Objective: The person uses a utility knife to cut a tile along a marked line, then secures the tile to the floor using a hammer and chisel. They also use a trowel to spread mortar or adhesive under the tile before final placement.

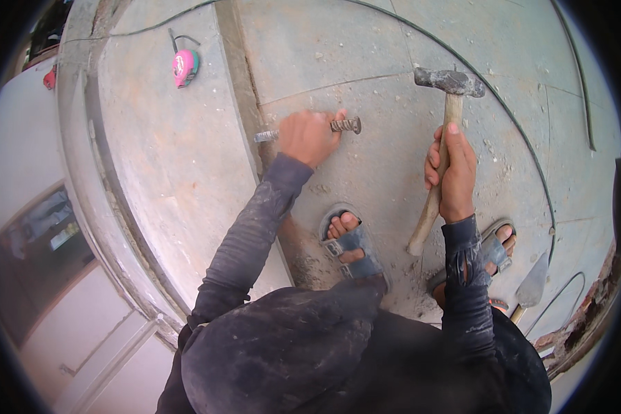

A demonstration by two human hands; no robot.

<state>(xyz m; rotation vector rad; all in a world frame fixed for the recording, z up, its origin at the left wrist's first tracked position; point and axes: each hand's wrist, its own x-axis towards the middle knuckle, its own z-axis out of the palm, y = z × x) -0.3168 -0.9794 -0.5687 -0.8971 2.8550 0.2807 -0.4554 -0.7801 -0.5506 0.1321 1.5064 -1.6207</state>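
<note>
My left hand (305, 138) is closed around a cold chisel (346, 125) that looks like ribbed steel bar with a flattened, mushroomed head. The chisel lies nearly level, its head to the right and its paler tip pointing left over the edge of the raised slab (179, 172). In my right hand (457, 172) is a hammer (452, 107), gripped midway along its wooden handle. The dusty metal hammer head points away from me, to the right of the chisel and apart from it.
A pink and teal tape measure (184, 67) lies on the raised slab. Black cable (455, 52) curves across the dusty tiled floor (366, 165), where rubble bits are scattered. My sandalled feet (352, 241) stand close below my hands. A trowel (533, 284) rests at the right.
</note>
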